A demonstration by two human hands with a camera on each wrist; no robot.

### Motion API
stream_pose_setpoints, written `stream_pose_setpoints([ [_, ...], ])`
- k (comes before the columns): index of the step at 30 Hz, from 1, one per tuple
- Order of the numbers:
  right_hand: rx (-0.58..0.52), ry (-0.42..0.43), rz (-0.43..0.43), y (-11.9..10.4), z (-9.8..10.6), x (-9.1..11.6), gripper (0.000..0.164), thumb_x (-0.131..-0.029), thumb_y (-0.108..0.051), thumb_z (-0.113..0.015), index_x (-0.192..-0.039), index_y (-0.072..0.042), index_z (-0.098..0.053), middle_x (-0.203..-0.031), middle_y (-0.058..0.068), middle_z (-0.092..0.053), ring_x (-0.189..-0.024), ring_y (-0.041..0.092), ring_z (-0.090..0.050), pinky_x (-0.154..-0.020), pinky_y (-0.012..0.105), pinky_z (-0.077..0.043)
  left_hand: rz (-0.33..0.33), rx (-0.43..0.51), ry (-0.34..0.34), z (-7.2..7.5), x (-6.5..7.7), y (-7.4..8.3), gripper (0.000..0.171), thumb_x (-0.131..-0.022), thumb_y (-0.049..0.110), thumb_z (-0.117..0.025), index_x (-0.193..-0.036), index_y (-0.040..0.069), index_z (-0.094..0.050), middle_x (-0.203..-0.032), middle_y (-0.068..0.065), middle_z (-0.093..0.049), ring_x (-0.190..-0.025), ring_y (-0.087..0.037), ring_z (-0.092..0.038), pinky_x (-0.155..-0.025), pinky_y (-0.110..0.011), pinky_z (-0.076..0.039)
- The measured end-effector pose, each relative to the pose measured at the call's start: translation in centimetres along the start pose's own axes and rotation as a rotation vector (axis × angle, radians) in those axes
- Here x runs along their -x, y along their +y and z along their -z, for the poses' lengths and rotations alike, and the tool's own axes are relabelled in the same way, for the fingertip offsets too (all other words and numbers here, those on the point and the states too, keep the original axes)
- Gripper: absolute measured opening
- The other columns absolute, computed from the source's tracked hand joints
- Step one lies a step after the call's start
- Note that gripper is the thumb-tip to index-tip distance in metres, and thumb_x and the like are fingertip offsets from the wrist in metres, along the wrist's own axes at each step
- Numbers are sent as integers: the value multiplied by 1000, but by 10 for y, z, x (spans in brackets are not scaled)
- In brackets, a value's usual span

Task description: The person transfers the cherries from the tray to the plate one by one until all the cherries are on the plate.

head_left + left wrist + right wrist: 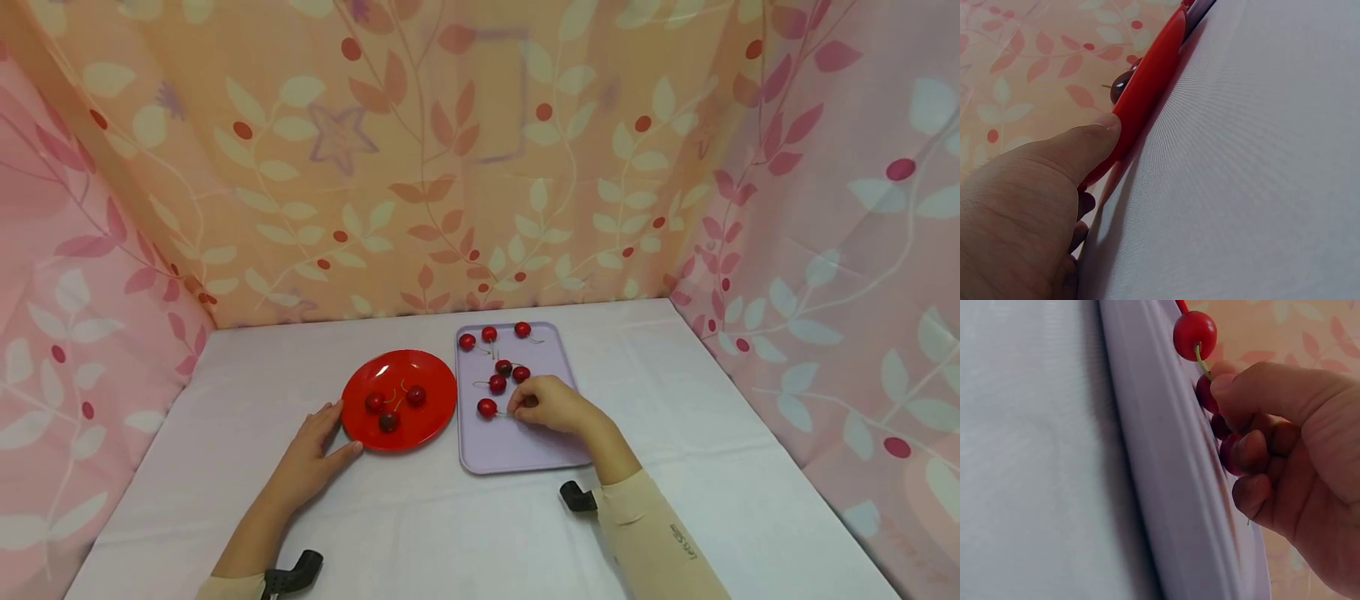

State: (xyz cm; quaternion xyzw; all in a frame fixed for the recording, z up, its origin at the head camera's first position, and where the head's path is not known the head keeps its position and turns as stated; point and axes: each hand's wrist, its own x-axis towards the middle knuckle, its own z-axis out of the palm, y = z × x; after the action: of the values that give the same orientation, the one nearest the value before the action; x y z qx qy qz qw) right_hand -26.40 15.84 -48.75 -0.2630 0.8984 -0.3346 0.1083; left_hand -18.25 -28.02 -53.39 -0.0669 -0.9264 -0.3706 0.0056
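My right hand [551, 404] is over the right part of a lilac tray [517, 454]. Its thumb and forefinger pinch the stem of a red cherry [487, 408], clearly seen in the right wrist view as a cherry [1195, 335] with a green stem. Several other cherries [497, 384] lie farther back on the tray. My left hand [307, 454] touches the left edge of a red plate [420, 433], thumb at the near rim and fingers fairly straight along the side. Three cherries [416, 395] with stems lie on that plate.
Plate and tray stand side by side, nearly touching, on a white-covered table [420, 525]. Patterned cloth [450, 167] hangs behind the table and on both sides. A black wrist mount [577, 497] sits by the right sleeve, another [296, 573] by the left.
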Motion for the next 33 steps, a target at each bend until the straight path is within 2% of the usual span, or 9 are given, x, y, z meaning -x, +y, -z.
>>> stream_pose_setpoints([
  [4,-25,35,40,0,2,2,12,-88,-5,-74,-92,-16,-79,-88,-11,-71,-85,13,-58,-78,26,-50,1,0,-1,-1,1,0,92,-90,48,-75,-162,13,-30,-166,-22,-29,-155,-46,-17,-119,-73,-17],
  [11,-36,54,46,-3,7,4,14,-88,-4,-71,-95,-13,-80,-92,-6,-73,-85,14,-59,-79,28,-51,-2,-11,4,-3,2,1,92,-90,50,-75,-162,13,-30,-165,-22,-30,-154,-46,-18,-118,-74,-19],
  [16,-43,80,38,-6,18,8,13,-91,-7,-71,-98,-12,-80,-93,-7,-74,-90,15,-60,-84,32,-52,-4,-12,4,-3,1,1,92,-90,49,-75,-162,13,-30,-166,-21,-30,-155,-45,-18,-119,-73,-18],
  [21,-50,105,85,-17,30,7,11,-92,-8,-72,-100,-8,-79,-94,-2,-74,-88,16,-60,-80,31,-52,-17,-16,0,0,-1,0,92,-90,50,-74,-162,12,-30,-166,-21,-29,-155,-45,-18,-120,-71,-17],
  [29,-35,123,167,-38,29,-3,9,-91,-8,-76,-99,-11,-80,-93,-8,-73,-84,13,-59,-73,25,-51,-17,-15,9,2,-2,-1,92,-90,52,-74,-162,13,-31,-166,-21,-30,-155,-45,-18,-119,-72,-18],
  [33,-59,107,193,-44,25,-9,9,-92,-9,-76,-99,-11,-80,-94,-7,-73,-83,13,-60,-72,24,-52,-20,-4,7,0,-2,-1,92,-90,50,-75,-161,12,-32,-166,-19,-30,-155,-43,-18,-121,-70,-16],
])
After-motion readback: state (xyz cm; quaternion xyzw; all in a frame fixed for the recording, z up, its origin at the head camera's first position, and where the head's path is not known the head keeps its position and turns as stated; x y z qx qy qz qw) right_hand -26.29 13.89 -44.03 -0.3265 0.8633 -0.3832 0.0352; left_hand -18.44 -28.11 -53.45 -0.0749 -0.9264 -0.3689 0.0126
